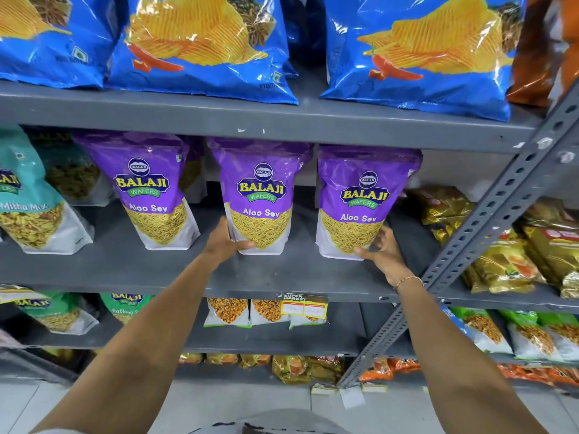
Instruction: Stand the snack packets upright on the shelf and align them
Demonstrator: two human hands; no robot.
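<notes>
- I see blue chip bags (pixel 200 45) lining the tier above.
- A price tag (pixel 304 305) hangs off a shelf edge.
- Gold packets (pixel 507 264) crowd the neighbouring rack, past a perforated grey upright (pixel 488 220).

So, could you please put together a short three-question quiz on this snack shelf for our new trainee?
1. True or false: the three purple Aloo Sev packets on the middle shelf all stand upright.
2. Which packet does the left hand touch? A) left packet B) middle packet C) right packet
3. Fill in: the right hand rests at the lower right corner of the ____ packet.

Key
1. True; all three stand upright with their fronts facing out.
2. B; the fingers wrap its lower left edge.
3. Right; the thumb lies across its bottom front.
</notes>
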